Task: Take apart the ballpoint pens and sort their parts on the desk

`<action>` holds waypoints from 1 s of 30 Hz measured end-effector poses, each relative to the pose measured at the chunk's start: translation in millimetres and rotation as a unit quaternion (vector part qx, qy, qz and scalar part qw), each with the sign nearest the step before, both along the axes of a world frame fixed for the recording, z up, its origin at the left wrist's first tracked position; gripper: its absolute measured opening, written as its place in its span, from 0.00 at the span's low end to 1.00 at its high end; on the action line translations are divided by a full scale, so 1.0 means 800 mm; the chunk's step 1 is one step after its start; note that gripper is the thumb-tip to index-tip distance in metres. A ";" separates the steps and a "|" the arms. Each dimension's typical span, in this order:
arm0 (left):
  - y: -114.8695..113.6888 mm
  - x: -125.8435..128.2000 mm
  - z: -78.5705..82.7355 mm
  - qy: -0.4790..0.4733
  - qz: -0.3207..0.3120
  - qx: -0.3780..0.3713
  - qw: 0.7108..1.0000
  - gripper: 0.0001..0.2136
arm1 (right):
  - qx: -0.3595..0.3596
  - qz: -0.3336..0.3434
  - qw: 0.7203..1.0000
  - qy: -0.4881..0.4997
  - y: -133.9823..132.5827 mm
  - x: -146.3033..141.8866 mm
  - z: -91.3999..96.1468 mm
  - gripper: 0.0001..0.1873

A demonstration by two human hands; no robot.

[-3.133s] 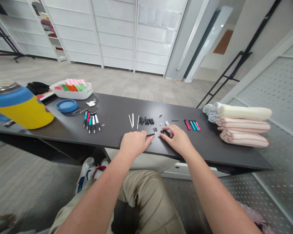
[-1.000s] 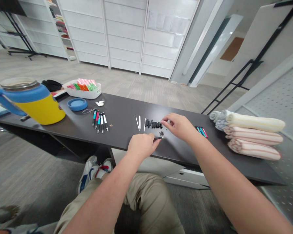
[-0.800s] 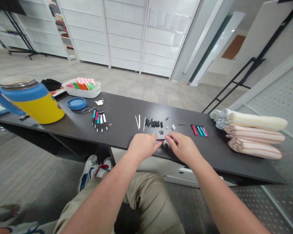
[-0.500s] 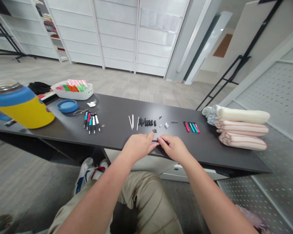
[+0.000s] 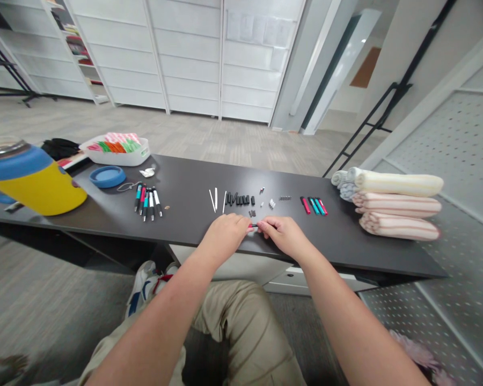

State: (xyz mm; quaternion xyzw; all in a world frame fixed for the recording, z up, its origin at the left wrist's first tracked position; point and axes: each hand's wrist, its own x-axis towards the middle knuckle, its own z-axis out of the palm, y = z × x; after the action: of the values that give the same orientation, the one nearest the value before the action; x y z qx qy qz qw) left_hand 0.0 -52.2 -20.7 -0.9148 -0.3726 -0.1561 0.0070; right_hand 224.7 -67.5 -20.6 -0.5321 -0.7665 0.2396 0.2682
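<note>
My left hand (image 5: 226,234) and my right hand (image 5: 283,236) meet above the near edge of the dark table (image 5: 193,182). Both are closed in a pinch on a thin black pen part (image 5: 254,225) held between them. Just beyond my fingers lie two white refills (image 5: 214,199), a row of short black pen pieces (image 5: 240,200) and a few tiny springs and tips (image 5: 270,203). Red and teal pen barrels (image 5: 313,205) lie to the right of those.
Assembled pens (image 5: 146,194) lie at the left, near a blue lid (image 5: 108,176), a white tray of coloured packets (image 5: 118,149) and a yellow and blue jug (image 5: 29,178). Rolled towels (image 5: 394,206) are stacked at the right end.
My right hand reached out to the small parts, then came back to the black pen part in my left hand. Both hands now pinch it together.
</note>
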 end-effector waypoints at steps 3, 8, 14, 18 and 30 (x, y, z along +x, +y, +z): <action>0.005 0.000 0.000 -0.003 -0.018 -0.013 1.000 0.13 | 0.010 0.003 1.000 -0.007 -0.003 0.000 0.002 0.21; 0.008 0.001 0.003 -0.003 -0.025 -0.015 1.000 0.13 | 0.019 -0.001 1.000 -0.013 -0.005 0.000 0.004 0.22; 0.007 0.004 0.004 0.000 -0.008 -0.036 0.999 0.17 | 0.025 -0.006 1.000 -0.014 -0.007 0.001 0.003 0.21; 0.006 0.003 0.005 -0.025 0.013 -0.055 0.998 0.16 | 0.025 -0.019 0.999 -0.011 -0.007 0.000 0.001 0.18; 0.010 0.000 -0.001 0.003 0.011 -0.007 1.000 0.15 | 0.019 -0.026 0.999 0.007 -0.004 -0.005 -0.002 0.16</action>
State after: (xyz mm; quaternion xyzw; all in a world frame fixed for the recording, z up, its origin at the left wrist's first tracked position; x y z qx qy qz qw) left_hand -0.1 -44.5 -21.2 -0.9110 -0.3839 -0.1506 0.0033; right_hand 220.6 -71.0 -22.6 -0.5450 -0.7549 0.2220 0.2895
